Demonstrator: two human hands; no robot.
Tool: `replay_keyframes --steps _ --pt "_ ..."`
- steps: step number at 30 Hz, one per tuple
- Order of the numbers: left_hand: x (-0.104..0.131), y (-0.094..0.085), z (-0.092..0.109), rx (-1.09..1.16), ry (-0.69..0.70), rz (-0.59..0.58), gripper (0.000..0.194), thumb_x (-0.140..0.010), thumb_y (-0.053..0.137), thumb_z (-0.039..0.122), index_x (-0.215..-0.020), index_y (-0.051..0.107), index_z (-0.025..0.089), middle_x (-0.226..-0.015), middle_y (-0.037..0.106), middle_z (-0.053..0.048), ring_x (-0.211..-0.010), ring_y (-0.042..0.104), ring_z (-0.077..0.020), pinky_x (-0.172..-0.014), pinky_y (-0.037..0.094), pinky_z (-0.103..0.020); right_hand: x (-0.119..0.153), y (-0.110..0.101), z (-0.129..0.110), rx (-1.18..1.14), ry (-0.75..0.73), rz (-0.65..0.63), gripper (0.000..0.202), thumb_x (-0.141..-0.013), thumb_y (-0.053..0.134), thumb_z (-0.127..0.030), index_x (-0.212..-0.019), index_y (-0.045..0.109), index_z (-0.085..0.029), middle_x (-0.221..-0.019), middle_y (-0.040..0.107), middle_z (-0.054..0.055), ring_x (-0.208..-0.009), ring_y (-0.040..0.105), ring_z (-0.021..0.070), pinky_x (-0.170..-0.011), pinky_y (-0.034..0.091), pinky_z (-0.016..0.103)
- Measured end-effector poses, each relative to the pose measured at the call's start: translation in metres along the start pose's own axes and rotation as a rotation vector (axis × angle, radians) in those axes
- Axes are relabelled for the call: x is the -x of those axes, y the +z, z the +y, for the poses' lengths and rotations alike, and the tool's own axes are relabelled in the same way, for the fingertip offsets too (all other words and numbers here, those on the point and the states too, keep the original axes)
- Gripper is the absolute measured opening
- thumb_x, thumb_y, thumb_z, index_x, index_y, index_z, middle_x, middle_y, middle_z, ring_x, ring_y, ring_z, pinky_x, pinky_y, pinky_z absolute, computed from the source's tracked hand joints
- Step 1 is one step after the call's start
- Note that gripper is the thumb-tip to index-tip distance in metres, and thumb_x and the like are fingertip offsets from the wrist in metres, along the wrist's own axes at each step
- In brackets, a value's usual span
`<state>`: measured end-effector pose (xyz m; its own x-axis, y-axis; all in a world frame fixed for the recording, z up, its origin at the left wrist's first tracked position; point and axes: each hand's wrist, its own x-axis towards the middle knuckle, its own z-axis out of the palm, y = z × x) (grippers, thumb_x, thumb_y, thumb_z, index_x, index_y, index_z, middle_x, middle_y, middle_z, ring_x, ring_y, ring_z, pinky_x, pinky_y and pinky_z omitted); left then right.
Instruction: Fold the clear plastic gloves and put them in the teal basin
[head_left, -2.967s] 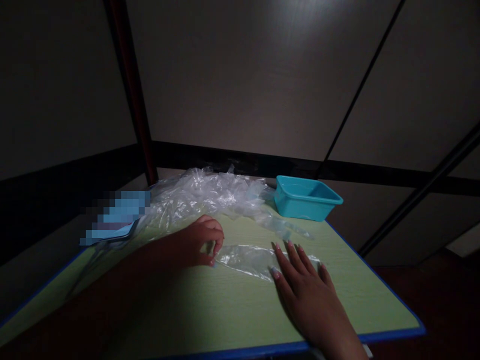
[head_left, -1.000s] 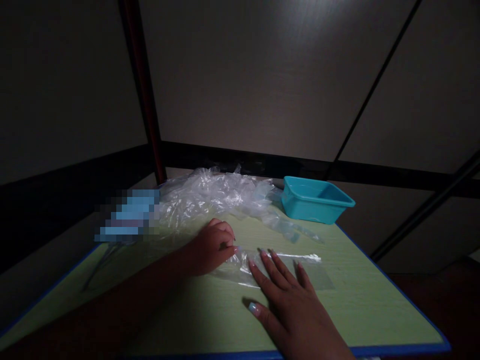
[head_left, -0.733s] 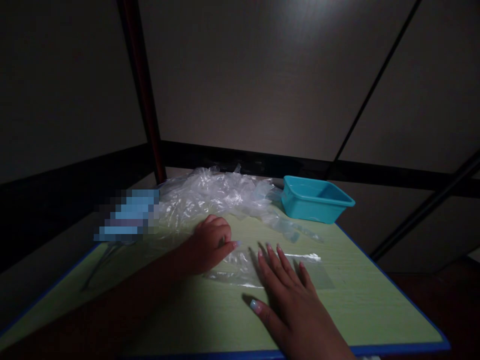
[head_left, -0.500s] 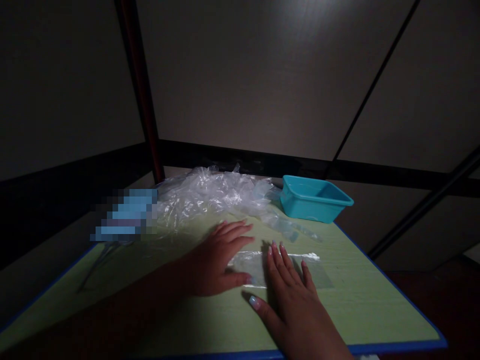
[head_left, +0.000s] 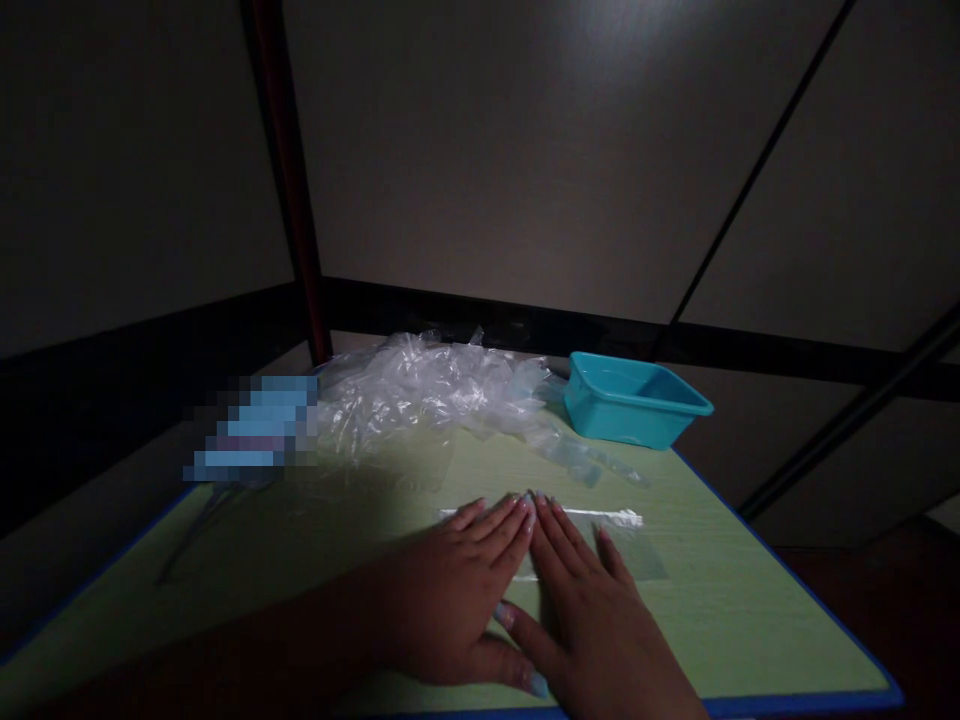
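- At the near side of the green table [head_left: 750, 620], with its blue edge, we had both our hands palm down.
- Our left hand [head_left: 457, 605] lay over the left part of a clear plastic sleeve [head_left: 634, 550], fingers straight and only slightly apart, the thumb held off from them and clamped on nothing.
- Our right hand [head_left: 592, 610] rested its fingers on the same sleeve — the little finger spread from the others, the thumb well out to the left, nothing pinched.
- Our index fingertips met or nearly met over the sleeve; we could not tell if they touched. Our thumbs lay close together below.
- The sleeve was flat on the table under our fingers, its right end showing beyond our right hand and a bright crease along its far edge.
- Farther off, we had a loose heap of crumpled clear plastic [head_left: 442, 385], with strips trailing to the right.
- A blue object [head_left: 262, 420], pixelated, stood left of the heap.
- A turquoise tub [head_left: 626, 420] sat upright at the far right — just beside the heap.
- Behind everything we faced a dark panelled wall [head_left: 487, 170] and a reddish post [head_left: 285, 170].
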<state>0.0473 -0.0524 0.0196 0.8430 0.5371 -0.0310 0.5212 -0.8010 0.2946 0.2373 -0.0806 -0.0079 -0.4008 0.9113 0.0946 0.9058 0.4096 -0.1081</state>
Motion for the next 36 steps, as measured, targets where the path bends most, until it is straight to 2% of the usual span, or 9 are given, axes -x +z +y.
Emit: replay_keyframes --steps 6,10,12,15,18,23,26,30,36 --pt "0.006 0.002 0.001 0.013 -0.14 -0.009 0.089 -0.08 0.023 0.071 -0.142 0.002 0.011 -0.144 -0.007 -0.015 -0.133 -0.004 -0.0295 -0.109 0.012 -0.044 0.001 0.0 0.001 0.011 -0.006 0.01 0.068 -0.085 0.028 -0.06 -0.14 0.009 -0.026 -0.145 0.013 0.002 -0.133 0.015 0.0256 -0.105 0.017 0.056" --pt "0.01 0.004 -0.006 -0.065 -0.245 0.092 0.081 -0.083 0.022 0.068 -0.142 0.005 0.015 -0.146 -0.004 -0.014 -0.133 -0.003 -0.0303 -0.108 0.011 -0.047 0.003 -0.001 0.0 0.004 -0.008 0.01 0.067 -0.086 0.028 -0.058 -0.14 0.006 -0.026 -0.145 0.013 0.002 -0.133 0.015 0.0255 -0.104 0.019 0.056" --pt "0.009 0.002 -0.008 -0.12 -0.236 0.166 0.076 -0.085 0.024 0.063 -0.142 0.004 0.018 -0.147 -0.003 -0.011 -0.134 -0.001 -0.0289 -0.108 0.009 -0.048 0.003 -0.001 0.001 -0.001 -0.009 0.015 0.067 -0.086 0.028 -0.058 -0.14 0.005 -0.026 -0.145 0.013 0.002 -0.133 0.015 0.0257 -0.105 0.018 0.056" --pt "0.005 -0.002 -0.009 -0.157 -0.131 0.229 0.07 -0.089 0.026 0.056 -0.142 -0.001 0.02 -0.147 -0.004 -0.007 -0.135 0.001 -0.0245 -0.109 0.005 -0.045 0.002 -0.002 0.001 -0.011 -0.011 0.015 0.067 -0.086 0.029 -0.058 -0.14 0.005 -0.027 -0.145 0.013 0.002 -0.133 0.014 0.0258 -0.105 0.016 0.056" --pt "0.002 0.001 -0.01 -0.142 -0.086 0.216 0.068 -0.09 0.027 0.052 -0.142 -0.002 0.02 -0.148 -0.002 -0.006 -0.135 0.003 -0.0222 -0.109 0.007 -0.042 0.001 -0.003 -0.002 -0.023 0.005 0.007 0.066 -0.086 0.03 -0.057 -0.14 0.004 -0.027 -0.145 0.012 0.001 -0.133 0.013 0.0254 -0.106 0.015 0.055" --pt "0.0 0.008 -0.013 -0.093 -0.12 0.152 0.055 -0.094 0.019 0.046 -0.142 0.008 0.022 -0.147 0.008 -0.005 -0.135 0.01 -0.0203 -0.109 0.013 -0.042 0.001 -0.007 -0.003 -0.044 0.055 0.001 0.052 -0.091 0.025 -0.047 -0.139 0.008 -0.034 -0.145 0.015 -0.003 -0.133 0.014 0.0234 -0.105 0.018 0.054" --pt "0.0 0.008 -0.015 -0.089 -0.122 0.139 0.053 -0.094 0.021 0.043 -0.142 0.009 0.023 -0.147 0.008 -0.004 -0.135 0.011 -0.0194 -0.108 0.014 -0.041 0.003 -0.01 0.009 -0.027 0.112 -0.005 0.048 -0.092 0.023 -0.046 -0.138 0.012 -0.036 -0.145 0.016 -0.004 -0.133 0.015 0.023 -0.105 0.017 0.054" --pt "0.0 0.008 -0.016 -0.087 -0.116 0.135 0.054 -0.094 0.023 0.042 -0.142 0.005 0.025 -0.147 0.006 -0.002 -0.135 0.01 -0.0194 -0.108 0.013 -0.042 0.01 -0.012 0.039 0.032 0.236 -0.006 0.049 -0.091 0.021 -0.049 -0.137 0.011 -0.039 -0.145 0.016 -0.005 -0.133 0.015 0.0226 -0.103 0.018 0.057" --pt "0.004 0.004 -0.015 -0.074 -0.132 0.12 0.056 -0.093 0.025 0.044 -0.142 0.004 0.025 -0.147 0.006 -0.003 -0.135 0.011 -0.0201 -0.108 0.013 -0.042 0.019 -0.006 0.074 0.096 0.346 0.011 0.051 -0.09 0.02 -0.051 -0.138 0.012 -0.036 -0.145 0.017 -0.004 -0.133 0.014 0.0222 -0.102 0.019 0.057"
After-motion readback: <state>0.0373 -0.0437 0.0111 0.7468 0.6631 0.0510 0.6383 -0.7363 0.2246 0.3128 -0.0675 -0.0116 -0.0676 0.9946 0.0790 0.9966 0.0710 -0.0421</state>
